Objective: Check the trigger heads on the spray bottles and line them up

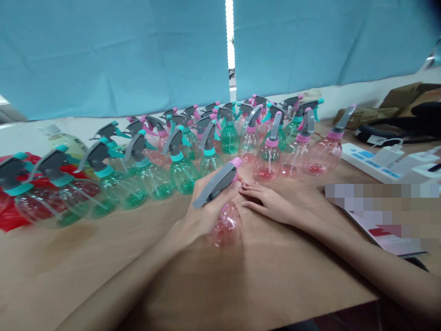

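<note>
My left hand (203, 218) is closed around the neck of a pink spray bottle (226, 230) with a grey and pink trigger head. That bottle is upright, its base on or just above the brown table. Just right of it my right hand (267, 202) lies flat with fingers stretched out, holding nothing; its fingertips come close to the bottle's neck. Beyond both hands stand green spray bottles (184, 174) with teal collars, and more pink spray bottles (267, 161) to the right. My left fingers are partly hidden behind the trigger head.
Several rows of spray bottles fill the back of the brown table (275, 276). A red plastic bag (10, 216) lies at far left. At right are a white power strip (365, 161) with plugs, black headphones (389, 126) and a flat device (372, 225), partly pixelated. A blue curtain (120, 55) hangs behind.
</note>
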`<state>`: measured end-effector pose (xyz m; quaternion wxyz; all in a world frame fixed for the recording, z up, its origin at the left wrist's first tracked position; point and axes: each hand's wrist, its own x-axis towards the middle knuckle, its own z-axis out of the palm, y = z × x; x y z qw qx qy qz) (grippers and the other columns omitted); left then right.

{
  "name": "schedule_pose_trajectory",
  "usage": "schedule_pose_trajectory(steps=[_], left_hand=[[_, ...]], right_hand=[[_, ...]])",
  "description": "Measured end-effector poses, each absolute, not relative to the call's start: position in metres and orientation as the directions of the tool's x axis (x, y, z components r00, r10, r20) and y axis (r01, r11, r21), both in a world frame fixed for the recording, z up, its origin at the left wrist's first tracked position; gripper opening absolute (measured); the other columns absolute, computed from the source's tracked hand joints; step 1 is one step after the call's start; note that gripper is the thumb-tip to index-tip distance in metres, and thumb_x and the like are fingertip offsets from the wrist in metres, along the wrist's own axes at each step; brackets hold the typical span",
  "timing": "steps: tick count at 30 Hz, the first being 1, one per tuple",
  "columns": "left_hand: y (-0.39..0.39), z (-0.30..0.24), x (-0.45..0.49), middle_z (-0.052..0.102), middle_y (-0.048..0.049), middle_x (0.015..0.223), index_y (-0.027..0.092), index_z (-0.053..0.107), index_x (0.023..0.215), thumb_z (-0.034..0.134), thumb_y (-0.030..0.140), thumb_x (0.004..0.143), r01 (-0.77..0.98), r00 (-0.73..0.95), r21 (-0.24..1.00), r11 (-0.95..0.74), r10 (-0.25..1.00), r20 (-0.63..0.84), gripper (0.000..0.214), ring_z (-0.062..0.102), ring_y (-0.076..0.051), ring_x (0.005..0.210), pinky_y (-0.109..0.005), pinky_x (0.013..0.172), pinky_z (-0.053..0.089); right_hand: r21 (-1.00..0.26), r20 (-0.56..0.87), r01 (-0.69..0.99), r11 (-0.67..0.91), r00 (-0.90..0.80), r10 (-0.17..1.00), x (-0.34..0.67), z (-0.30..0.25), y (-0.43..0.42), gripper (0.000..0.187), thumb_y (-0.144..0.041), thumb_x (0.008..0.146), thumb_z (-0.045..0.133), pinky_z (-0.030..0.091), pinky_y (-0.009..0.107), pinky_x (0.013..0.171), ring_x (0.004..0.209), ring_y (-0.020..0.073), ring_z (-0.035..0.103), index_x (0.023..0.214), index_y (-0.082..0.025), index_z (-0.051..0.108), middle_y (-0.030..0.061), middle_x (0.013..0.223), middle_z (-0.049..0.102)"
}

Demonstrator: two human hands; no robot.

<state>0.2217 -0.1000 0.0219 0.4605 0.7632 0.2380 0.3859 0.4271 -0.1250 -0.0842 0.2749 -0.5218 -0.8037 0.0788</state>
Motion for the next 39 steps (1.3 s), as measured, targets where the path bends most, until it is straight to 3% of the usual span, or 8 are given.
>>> schedule_pose_trajectory(steps=[11, 16, 23, 28, 33, 39], left_hand=[[-0.102, 0.024, 0.223, 0.062, 0.0001, 0.075, 0.019, 0.059, 0.079, 0.063, 0.034, 0.079, 0.035, 0.542, 0.872, -0.488, 0.743, 0.393, 0.015, 0.058, -0.016, 0.072, -0.028, 0.069, 0.046], [-0.102, 0.024, 0.222, 0.06, 0.0008, 0.072, 0.019, 0.058, 0.075, 0.063, 0.036, 0.079, 0.056, 0.549, 0.868, -0.493, 0.742, 0.386, 0.018, 0.057, -0.016, 0.07, -0.027, 0.066, 0.045], [-0.102, 0.019, 0.221, 0.067, -0.0027, 0.092, 0.019, 0.065, 0.093, 0.058, 0.035, 0.087, 0.015, 0.566, 0.856, -0.517, 0.71, 0.419, 0.018, 0.061, -0.017, 0.086, -0.028, 0.077, 0.046], [-0.103, 0.014, 0.222, 0.061, 0.0016, 0.076, 0.02, 0.063, 0.089, 0.058, 0.034, 0.088, 0.089, 0.513, 0.817, -0.57, 0.729, 0.453, 0.015, 0.057, -0.013, 0.075, -0.025, 0.069, 0.044], [-0.101, 0.01, 0.225, 0.055, 0.0035, 0.068, 0.02, 0.063, 0.086, 0.06, 0.033, 0.087, 0.115, 0.423, 0.788, -0.605, 0.748, 0.512, 0.014, 0.049, -0.011, 0.062, -0.024, 0.06, 0.043], [-0.1, 0.006, 0.236, 0.066, -0.0017, 0.091, 0.021, 0.064, 0.101, 0.062, 0.036, 0.086, 0.059, 0.405, 0.796, -0.603, 0.743, 0.533, 0.022, 0.061, -0.014, 0.082, -0.027, 0.076, 0.049]], right_hand=[[-0.402, 0.353, 0.805, 0.436, -0.303, 0.885, 0.428, -0.086, -0.125, 0.049, -0.049, 0.096, 0.043, 0.035, 0.049, 0.111, 0.133, 0.0264, 0.044, 0.132, -0.018, 0.057, 0.0122, 0.139, 0.054], [-0.408, 0.336, 0.804, 0.433, -0.309, 0.89, 0.428, -0.085, -0.125, 0.054, -0.048, 0.096, 0.042, 0.033, 0.049, 0.113, 0.135, 0.028, 0.042, 0.132, -0.011, 0.056, 0.0158, 0.14, 0.052], [-0.431, 0.338, 0.78, 0.454, -0.327, 0.882, 0.431, -0.085, -0.125, 0.056, -0.054, 0.094, 0.041, 0.033, 0.05, 0.112, 0.136, 0.0281, 0.04, 0.132, -0.017, 0.056, 0.0137, 0.14, 0.052], [-0.441, 0.333, 0.775, 0.453, -0.327, 0.884, 0.428, -0.078, -0.131, 0.06, -0.057, 0.09, 0.049, 0.036, 0.05, 0.109, 0.132, 0.0306, 0.045, 0.132, -0.015, 0.056, 0.0155, 0.139, 0.053], [-0.581, 0.332, 0.701, 0.413, -0.259, 0.907, 0.422, -0.065, -0.144, 0.06, -0.054, 0.087, 0.057, 0.043, 0.05, 0.103, 0.124, 0.0297, 0.053, 0.135, -0.018, 0.051, 0.0137, 0.136, 0.057], [-0.696, 0.387, 0.584, 0.418, -0.187, 0.903, 0.405, -0.047, -0.166, 0.067, -0.052, 0.082, 0.065, 0.041, 0.053, 0.103, 0.127, 0.0304, 0.05, 0.139, -0.025, 0.044, 0.01, 0.139, 0.054]])
